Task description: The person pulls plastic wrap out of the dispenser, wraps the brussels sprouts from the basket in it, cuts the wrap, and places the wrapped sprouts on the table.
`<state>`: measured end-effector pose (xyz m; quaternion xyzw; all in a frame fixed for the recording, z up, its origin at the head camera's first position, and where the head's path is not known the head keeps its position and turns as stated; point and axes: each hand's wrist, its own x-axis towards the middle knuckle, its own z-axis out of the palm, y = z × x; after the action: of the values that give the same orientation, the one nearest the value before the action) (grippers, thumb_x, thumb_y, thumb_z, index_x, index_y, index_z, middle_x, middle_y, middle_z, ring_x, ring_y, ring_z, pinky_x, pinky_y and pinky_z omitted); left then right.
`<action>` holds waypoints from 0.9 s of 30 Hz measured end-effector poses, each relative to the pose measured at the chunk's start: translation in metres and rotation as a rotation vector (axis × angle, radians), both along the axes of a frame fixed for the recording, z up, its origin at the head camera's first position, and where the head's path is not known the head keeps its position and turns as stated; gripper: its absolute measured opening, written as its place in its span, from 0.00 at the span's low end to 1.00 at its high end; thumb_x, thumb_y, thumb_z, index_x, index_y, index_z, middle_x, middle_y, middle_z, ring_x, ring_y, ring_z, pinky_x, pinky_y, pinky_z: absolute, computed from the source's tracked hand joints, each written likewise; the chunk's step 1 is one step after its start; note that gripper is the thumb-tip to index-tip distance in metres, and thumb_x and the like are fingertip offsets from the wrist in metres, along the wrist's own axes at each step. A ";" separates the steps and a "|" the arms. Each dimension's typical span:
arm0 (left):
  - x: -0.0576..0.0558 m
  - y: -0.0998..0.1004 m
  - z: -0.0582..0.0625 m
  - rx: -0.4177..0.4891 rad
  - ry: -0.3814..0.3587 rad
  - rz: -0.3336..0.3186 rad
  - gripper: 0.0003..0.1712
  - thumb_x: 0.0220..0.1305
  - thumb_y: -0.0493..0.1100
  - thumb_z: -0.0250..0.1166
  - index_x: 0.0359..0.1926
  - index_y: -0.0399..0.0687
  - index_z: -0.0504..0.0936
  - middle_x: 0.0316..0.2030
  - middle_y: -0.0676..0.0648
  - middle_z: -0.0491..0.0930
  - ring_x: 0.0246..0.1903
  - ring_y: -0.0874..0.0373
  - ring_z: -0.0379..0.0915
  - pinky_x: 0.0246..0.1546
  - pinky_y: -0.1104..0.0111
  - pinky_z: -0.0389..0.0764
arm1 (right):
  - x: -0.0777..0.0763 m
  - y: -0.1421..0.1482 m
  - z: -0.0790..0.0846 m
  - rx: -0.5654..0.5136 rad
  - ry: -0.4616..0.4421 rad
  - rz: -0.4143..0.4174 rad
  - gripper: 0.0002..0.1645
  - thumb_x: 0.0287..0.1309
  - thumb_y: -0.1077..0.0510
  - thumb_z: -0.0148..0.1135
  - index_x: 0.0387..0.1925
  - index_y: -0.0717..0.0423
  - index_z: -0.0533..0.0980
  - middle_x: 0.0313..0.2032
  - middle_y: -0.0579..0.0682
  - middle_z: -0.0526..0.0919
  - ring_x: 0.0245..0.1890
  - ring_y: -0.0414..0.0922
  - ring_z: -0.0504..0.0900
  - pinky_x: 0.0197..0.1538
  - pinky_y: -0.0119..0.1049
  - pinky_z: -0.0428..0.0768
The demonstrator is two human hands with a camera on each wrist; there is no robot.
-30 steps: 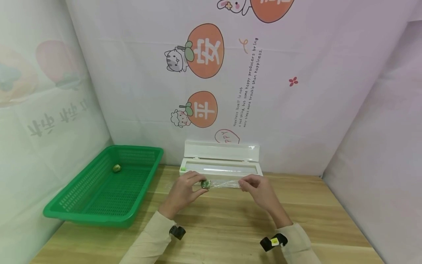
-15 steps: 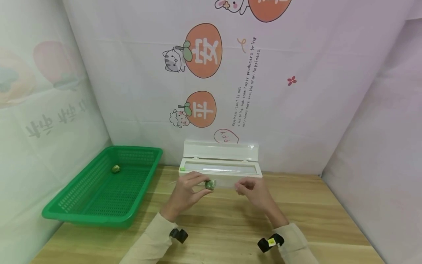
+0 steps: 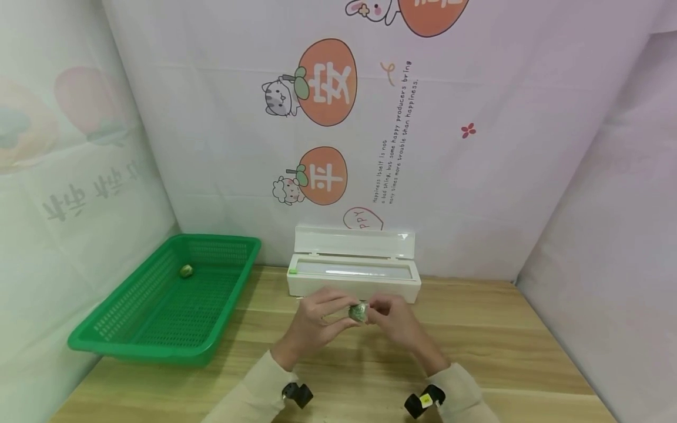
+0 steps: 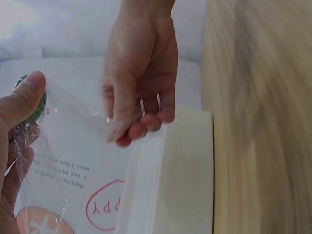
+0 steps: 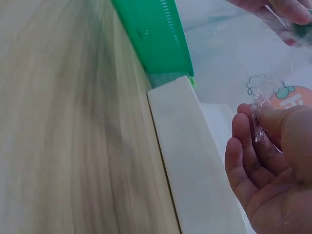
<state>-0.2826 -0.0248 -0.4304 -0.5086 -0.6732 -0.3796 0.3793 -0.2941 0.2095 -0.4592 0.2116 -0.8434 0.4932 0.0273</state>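
We see the left hand (image 3: 317, 322) pinching a small, rounded green bundle (image 3: 358, 312) between thumb and fingers, in front of a long white rectangular box (image 3: 354, 288) whose lid is raised at the back. Thin, clear plastic film (image 5: 259, 119) wraps the bundle and stretches across to the right hand (image 3: 398, 321), where we find thumb and fingers pinching a crumpled end of it. To the left, on the pale wood-grain worktop (image 3: 476, 335), we have a green perforated plastic basket (image 3: 150, 353), with a small, shiny, greenish-gold rounded piece (image 3: 185, 271) lying inside near its far left corner.
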 end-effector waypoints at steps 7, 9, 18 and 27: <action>0.010 0.016 -0.003 0.000 0.030 -0.080 0.22 0.49 0.35 0.83 0.47 0.38 0.90 0.44 0.44 0.91 0.44 0.55 0.89 0.50 0.76 0.87 | 0.009 -0.014 0.000 -0.076 0.119 0.161 0.05 0.66 0.58 0.72 0.42 0.55 0.86 0.35 0.52 0.88 0.31 0.31 0.77 0.35 0.28 0.82; 0.013 0.019 -0.004 -0.008 0.035 -0.085 0.22 0.48 0.35 0.83 0.46 0.38 0.90 0.44 0.44 0.91 0.44 0.54 0.89 0.51 0.75 0.87 | 0.011 -0.017 -0.001 -0.115 0.162 0.213 0.08 0.63 0.60 0.74 0.43 0.56 0.85 0.35 0.53 0.88 0.34 0.31 0.79 0.39 0.30 0.85; 0.015 0.020 -0.009 -0.071 0.046 0.020 0.22 0.47 0.40 0.85 0.44 0.41 0.91 0.44 0.46 0.91 0.45 0.57 0.89 0.53 0.75 0.86 | 0.013 -0.023 -0.003 -0.074 0.170 0.270 0.22 0.67 0.58 0.72 0.60 0.57 0.83 0.54 0.55 0.90 0.55 0.46 0.88 0.60 0.40 0.87; -0.004 0.003 -0.014 -0.143 0.038 0.239 0.22 0.47 0.44 0.86 0.44 0.42 0.91 0.40 0.48 0.91 0.40 0.60 0.88 0.49 0.78 0.86 | 0.009 -0.013 0.009 -0.207 -0.161 -0.048 0.29 0.82 0.44 0.51 0.62 0.64 0.80 0.60 0.60 0.86 0.58 0.51 0.87 0.63 0.41 0.86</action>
<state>-0.2867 -0.0217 -0.4442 -0.4576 -0.7472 -0.2729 0.3974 -0.2849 0.1963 -0.4503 0.1471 -0.7923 0.5921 -0.0070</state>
